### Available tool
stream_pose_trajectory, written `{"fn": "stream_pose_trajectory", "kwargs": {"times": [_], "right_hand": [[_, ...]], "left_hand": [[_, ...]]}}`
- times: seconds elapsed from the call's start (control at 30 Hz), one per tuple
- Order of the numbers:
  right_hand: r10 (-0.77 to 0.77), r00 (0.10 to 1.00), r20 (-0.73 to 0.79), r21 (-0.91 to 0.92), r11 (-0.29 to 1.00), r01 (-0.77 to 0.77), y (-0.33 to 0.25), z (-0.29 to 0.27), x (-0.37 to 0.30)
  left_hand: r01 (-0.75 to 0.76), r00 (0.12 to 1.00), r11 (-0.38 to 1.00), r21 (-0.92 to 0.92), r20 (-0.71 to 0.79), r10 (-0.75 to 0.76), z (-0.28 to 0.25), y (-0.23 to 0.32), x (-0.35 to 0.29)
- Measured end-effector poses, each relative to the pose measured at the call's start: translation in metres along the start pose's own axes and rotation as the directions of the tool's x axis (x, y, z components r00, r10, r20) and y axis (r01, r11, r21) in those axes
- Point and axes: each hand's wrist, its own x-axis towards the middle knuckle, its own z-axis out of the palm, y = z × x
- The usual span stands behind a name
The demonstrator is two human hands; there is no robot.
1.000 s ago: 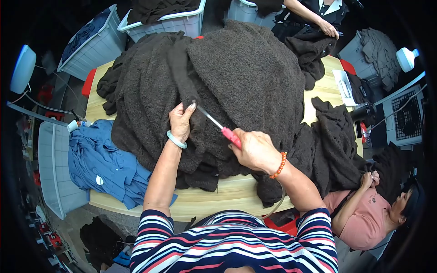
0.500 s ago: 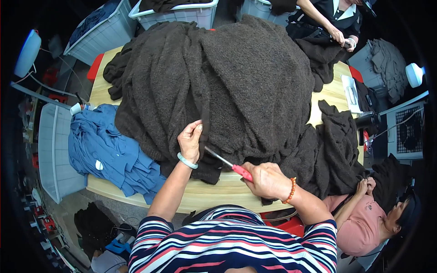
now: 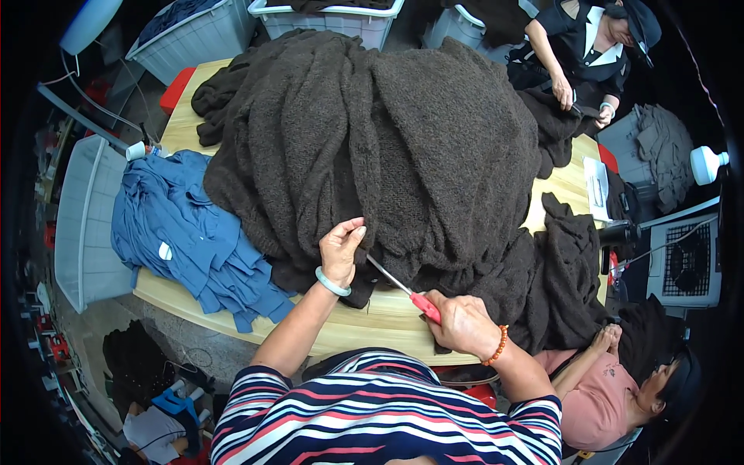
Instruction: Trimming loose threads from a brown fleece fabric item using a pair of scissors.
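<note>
A big heap of dark brown knit garments point(image 3: 457, 147) covers the middle of the table. At its near edge my left hand point(image 3: 339, 252), with a pale green bangle at the wrist, pinches the edge of one brown knit garment point(image 3: 368, 186) between thumb and fingers. My right hand point(image 3: 465, 324), wearing an orange bead bracelet, is closed around a tool with a pinkish-red handle and slim metal blade point(image 3: 391, 277). Its tip points up and left, close to the cloth just right of my left hand. Whether the blade touches the fabric cannot be made out.
Blue garments point(image 3: 182, 225) are piled on the wooden table point(image 3: 345, 337) at left. Two co-workers handle dark cloth, one at the far right point(image 3: 597, 46), one at the near right point(image 3: 597, 395). Plastic bins point(image 3: 91, 225) stand around the table; a lamp point(image 3: 705, 167) is at right.
The view has shifted slightly. Both hands stay close together at the heap's near edge, with the same hold on garment and tool. The far co-worker's hands have moved apart on the cloth.
</note>
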Motion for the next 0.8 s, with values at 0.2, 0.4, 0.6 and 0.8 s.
{"fn": "stream_pose_trajectory", "kwargs": {"times": [0.2,0.4,0.6,0.8], "right_hand": [[0.066,0.997,0.048,0.003,0.998,-0.067,0.0,0.001,-0.004],[0.021,0.993,0.117,0.041,0.999,-0.026,-0.006,-0.007,-0.004],[0.106,0.994,-0.014,0.054,0.993,-0.106,-0.001,-0.015,0.002],[0.05,0.998,0.028,0.074,0.996,-0.052,-0.008,-0.011,0.011]], "left_hand": [[0.103,0.994,0.992,-0.07,0.028,-0.101,-0.006,0.005,-0.006],[0.043,0.98,0.997,0.063,0.191,-0.055,0.0,0.0,-0.019],[-0.41,0.881,0.51,0.757,0.183,0.437,-0.03,0.076,-0.019],[0.195,0.776,0.861,0.469,-0.611,0.157,-0.143,0.078,0.024]]}}
